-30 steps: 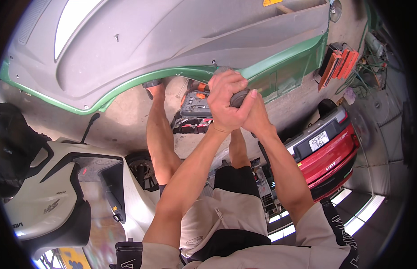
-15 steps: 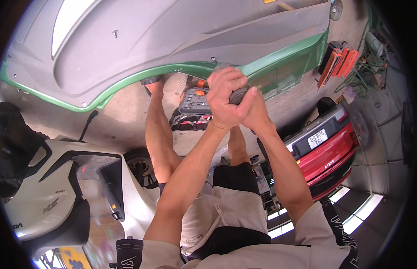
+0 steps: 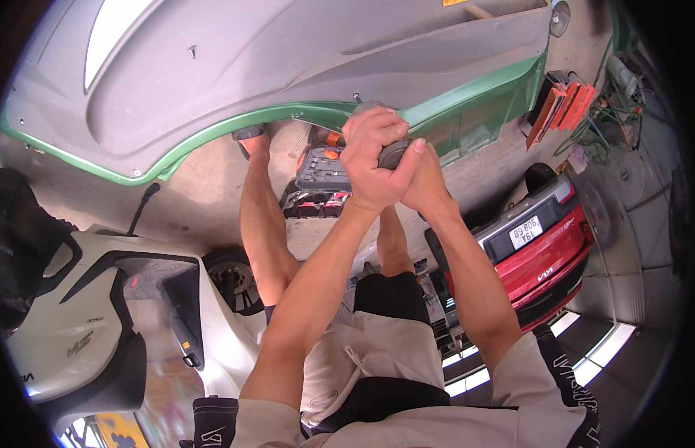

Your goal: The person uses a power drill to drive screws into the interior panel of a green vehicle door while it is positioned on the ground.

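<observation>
Tool, centre of the frame: left hand wraps it in a tight grip near the panel; right hand, grip too hidden to tell, likely steadies.

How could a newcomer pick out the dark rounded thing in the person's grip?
Start at the large grey panel with a green edge across the top. At that edge, near the middle, the left hand and right hand overlap. The dark rounded thing shows within the left hand's curl; unlike the grey case left of it, it is gripped.
</observation>
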`<control>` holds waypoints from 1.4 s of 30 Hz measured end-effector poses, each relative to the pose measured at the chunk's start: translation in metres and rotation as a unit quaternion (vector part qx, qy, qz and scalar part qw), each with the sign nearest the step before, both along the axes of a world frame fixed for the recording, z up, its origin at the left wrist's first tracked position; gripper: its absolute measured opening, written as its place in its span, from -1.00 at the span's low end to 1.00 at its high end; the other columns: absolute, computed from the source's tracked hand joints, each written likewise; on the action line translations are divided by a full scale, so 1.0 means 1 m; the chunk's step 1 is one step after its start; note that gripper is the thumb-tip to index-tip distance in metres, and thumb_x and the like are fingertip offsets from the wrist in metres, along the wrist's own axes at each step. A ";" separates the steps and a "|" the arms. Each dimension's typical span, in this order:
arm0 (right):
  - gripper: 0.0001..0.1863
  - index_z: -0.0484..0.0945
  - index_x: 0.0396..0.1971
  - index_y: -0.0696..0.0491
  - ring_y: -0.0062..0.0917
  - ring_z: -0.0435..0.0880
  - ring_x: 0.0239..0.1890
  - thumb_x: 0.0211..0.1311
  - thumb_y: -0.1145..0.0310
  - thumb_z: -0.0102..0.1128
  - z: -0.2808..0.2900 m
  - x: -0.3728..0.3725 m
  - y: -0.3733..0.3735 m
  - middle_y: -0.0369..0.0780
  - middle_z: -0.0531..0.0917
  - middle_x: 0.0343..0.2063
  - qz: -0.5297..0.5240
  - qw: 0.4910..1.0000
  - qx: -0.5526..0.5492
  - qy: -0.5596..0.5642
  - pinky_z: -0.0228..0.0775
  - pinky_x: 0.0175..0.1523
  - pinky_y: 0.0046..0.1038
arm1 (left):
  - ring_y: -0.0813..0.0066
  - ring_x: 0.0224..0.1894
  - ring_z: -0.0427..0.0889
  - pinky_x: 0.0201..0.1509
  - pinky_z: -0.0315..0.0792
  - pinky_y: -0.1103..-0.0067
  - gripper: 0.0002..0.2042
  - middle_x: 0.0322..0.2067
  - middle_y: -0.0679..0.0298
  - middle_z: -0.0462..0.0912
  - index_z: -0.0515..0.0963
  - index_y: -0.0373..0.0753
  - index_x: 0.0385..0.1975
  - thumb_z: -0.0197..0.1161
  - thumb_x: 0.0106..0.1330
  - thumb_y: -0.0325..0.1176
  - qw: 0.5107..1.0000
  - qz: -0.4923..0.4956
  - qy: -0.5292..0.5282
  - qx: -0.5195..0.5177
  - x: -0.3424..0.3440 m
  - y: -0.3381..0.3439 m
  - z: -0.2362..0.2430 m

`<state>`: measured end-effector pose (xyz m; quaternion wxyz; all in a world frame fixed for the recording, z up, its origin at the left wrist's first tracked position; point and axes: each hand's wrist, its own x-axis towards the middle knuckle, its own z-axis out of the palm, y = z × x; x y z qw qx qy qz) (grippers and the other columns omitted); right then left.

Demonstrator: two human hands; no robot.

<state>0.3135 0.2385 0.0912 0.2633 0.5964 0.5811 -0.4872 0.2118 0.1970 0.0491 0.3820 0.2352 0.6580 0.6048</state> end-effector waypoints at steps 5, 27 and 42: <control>-0.70 0.57 -0.25 0.19 0.15 0.66 -0.27 0.07 0.31 0.28 0.001 -0.004 0.000 0.09 0.69 -0.44 -0.001 0.998 0.046 0.042 0.51 -0.22 -0.05 | 0.13 -0.03 0.69 0.15 0.42 0.28 -0.72 -0.23 0.18 0.73 0.61 -0.25 -0.27 0.51 0.02 -0.48 1.000 -0.004 0.000 0.001 0.001 0.003 -0.002; -0.74 0.66 -0.24 0.22 -0.21 0.81 -0.31 0.11 0.38 0.35 0.006 -0.017 -0.009 -0.04 0.76 -0.44 -0.114 0.989 0.089 0.028 0.57 -0.23 -0.30 | 0.27 0.16 0.35 0.36 0.28 0.31 -0.39 0.09 0.09 0.26 0.30 -0.32 0.01 0.43 0.23 -0.01 0.979 0.008 -0.157 -0.130 0.012 -0.052 0.004; -0.70 0.65 -0.11 0.24 -0.29 0.76 -0.07 0.15 0.48 0.30 0.011 -0.030 0.018 -0.04 0.76 -0.18 -0.011 0.997 0.072 0.008 0.54 0.01 -0.32 | 0.26 0.24 0.53 0.31 0.38 0.41 -0.67 0.18 -0.08 0.54 0.36 -0.47 0.17 -0.06 0.60 -0.34 0.887 0.083 -0.393 -0.227 0.002 -0.039 -0.009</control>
